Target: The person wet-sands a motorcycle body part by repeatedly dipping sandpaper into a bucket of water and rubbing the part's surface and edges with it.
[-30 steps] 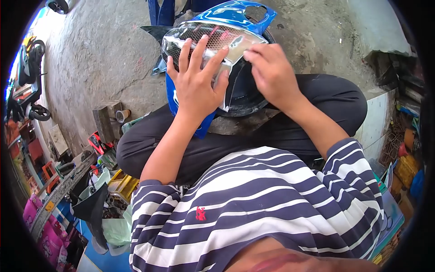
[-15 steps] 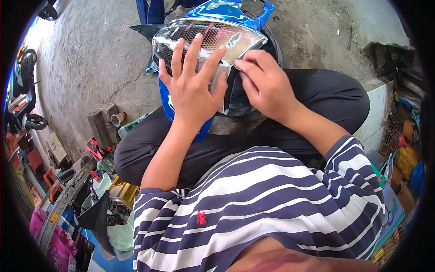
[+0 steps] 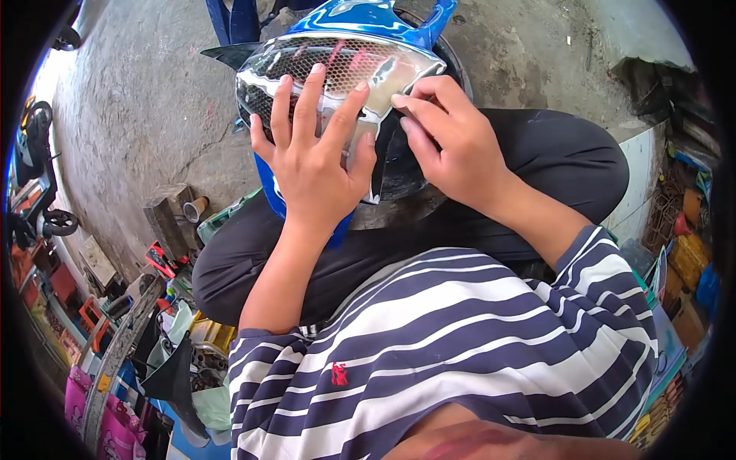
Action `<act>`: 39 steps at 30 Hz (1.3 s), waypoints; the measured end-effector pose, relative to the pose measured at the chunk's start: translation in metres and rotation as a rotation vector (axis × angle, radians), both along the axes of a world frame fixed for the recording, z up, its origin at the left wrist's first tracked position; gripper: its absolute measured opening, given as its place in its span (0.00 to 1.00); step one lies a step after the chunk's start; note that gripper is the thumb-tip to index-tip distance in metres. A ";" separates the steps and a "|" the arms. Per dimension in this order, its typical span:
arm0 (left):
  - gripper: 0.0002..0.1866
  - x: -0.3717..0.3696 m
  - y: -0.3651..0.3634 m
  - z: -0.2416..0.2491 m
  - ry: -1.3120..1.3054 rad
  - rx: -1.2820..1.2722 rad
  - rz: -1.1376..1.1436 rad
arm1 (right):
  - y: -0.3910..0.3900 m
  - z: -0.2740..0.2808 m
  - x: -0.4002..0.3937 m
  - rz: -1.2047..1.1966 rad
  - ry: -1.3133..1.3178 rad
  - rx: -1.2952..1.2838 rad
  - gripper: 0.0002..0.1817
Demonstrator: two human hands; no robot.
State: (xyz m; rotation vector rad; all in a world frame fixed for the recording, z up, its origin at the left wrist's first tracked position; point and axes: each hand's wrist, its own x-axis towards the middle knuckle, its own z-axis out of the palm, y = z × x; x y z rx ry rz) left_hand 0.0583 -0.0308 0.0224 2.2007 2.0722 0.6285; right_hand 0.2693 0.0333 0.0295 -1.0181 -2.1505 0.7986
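A blue motorcycle fairing panel (image 3: 368,17) rests on my lap against my black trousers. A shiny sheet with a honeycomb pattern (image 3: 349,65) lies over its face. My left hand (image 3: 310,157) lies flat on that sheet with fingers spread, pressing it against the panel. My right hand (image 3: 448,142) is at the sheet's right edge, fingertips pinching or pressing the edge near the panel's dark inner part (image 3: 399,172).
Concrete floor (image 3: 153,100) stretches to the left. A wooden block (image 3: 170,218) and a small cup (image 3: 196,208) sit by my left knee. Tools, bags and boxes (image 3: 138,337) crowd the lower left. A tiled ledge (image 3: 640,188) and cluttered shelves (image 3: 686,245) are on the right.
Both hands and the panel have shifted slightly left in view. My right hand slid along the sheet's right edge; my left hand stays flat on it.
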 end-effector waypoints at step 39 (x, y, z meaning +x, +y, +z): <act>0.25 -0.007 0.002 0.000 -0.038 -0.015 0.014 | 0.025 0.001 0.015 -0.070 -0.287 0.224 0.28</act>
